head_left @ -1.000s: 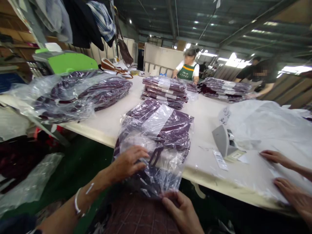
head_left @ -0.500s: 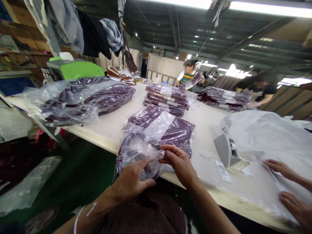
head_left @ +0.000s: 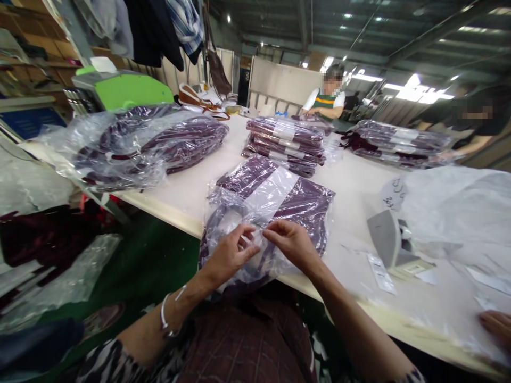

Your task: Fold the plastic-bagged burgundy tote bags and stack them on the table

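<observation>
In front of me at the table's near edge lies a folded dark purple garment in a clear plastic bag point(head_left: 307, 205), with a white paper band point(head_left: 271, 191) across it. The bag's crumpled open end bulges toward me. My left hand point(head_left: 229, 255) has its thumb and curled fingers closed on the loose plastic. Close beside it, my right hand point(head_left: 291, 243) pinches the plastic between thumb and fingertips. Glare on the film hides exactly what lies between the fingertips.
Bagged garments lie in a heap point(head_left: 187, 138) at left and in stacks point(head_left: 285, 141) behind. A grey-white device point(head_left: 389, 239), a label strip point(head_left: 381, 273) and a large white plastic sheet point(head_left: 459, 207) lie right. A co-worker's hand point(head_left: 497, 324) rests at the right edge.
My left hand has come up and closed its fingers on the plastic near my right hand. The view has shifted, and the co-worker's hands at right have mostly left it.
</observation>
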Action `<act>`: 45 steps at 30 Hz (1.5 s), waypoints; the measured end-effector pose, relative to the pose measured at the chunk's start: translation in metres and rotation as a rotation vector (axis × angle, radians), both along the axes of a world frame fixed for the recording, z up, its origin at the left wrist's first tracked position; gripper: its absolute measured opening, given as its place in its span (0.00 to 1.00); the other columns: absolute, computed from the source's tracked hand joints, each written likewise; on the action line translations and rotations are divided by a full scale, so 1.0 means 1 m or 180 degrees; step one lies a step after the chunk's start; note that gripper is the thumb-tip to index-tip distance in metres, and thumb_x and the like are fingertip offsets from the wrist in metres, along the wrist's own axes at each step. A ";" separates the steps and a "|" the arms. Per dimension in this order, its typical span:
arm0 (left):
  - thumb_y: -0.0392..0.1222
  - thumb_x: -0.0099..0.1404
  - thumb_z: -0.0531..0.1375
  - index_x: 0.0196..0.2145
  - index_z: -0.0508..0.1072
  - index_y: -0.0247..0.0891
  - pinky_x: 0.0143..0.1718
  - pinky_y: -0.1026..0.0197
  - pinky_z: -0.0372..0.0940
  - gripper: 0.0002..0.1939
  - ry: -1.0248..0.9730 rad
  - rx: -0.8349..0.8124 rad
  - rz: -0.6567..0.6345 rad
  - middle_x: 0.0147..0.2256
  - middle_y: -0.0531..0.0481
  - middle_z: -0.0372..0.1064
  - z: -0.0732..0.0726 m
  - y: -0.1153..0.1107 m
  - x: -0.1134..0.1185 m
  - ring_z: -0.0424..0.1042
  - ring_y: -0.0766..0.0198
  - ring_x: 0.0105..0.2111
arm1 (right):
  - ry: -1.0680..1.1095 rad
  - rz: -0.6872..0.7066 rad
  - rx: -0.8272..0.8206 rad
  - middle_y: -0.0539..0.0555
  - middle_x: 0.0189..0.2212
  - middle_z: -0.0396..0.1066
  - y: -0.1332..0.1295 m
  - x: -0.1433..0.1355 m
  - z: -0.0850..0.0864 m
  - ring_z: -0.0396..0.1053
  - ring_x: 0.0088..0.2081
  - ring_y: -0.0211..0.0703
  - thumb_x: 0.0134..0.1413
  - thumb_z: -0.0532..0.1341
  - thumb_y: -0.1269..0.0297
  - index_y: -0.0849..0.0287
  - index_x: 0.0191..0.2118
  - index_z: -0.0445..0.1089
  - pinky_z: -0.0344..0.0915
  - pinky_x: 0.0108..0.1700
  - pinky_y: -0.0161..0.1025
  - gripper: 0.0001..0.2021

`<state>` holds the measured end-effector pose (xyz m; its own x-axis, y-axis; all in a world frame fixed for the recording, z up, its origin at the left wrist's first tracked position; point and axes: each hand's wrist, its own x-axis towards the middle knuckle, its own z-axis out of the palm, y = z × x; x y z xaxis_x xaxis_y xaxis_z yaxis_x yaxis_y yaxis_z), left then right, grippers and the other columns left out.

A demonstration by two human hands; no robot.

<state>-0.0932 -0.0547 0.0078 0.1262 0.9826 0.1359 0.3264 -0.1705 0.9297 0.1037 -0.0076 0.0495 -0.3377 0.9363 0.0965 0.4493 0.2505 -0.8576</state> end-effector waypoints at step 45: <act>0.36 0.60 0.60 0.29 0.78 0.38 0.44 0.53 0.63 0.06 0.1703 0.0468 0.0034 0.34 0.45 0.76 0.006 0.135 -0.002 0.72 0.53 0.40 | -0.1395 -0.1054 0.0297 0.51 0.26 0.76 0.029 0.051 -0.055 0.72 0.30 0.46 0.63 0.61 0.49 0.52 0.34 0.76 0.56 0.33 0.38 0.15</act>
<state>-0.0951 0.0799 0.0135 0.2054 0.9598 0.1913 0.7492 -0.2800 0.6003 0.1550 0.0210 -0.0058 -0.0540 0.9934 0.1007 0.8265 0.1010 -0.5538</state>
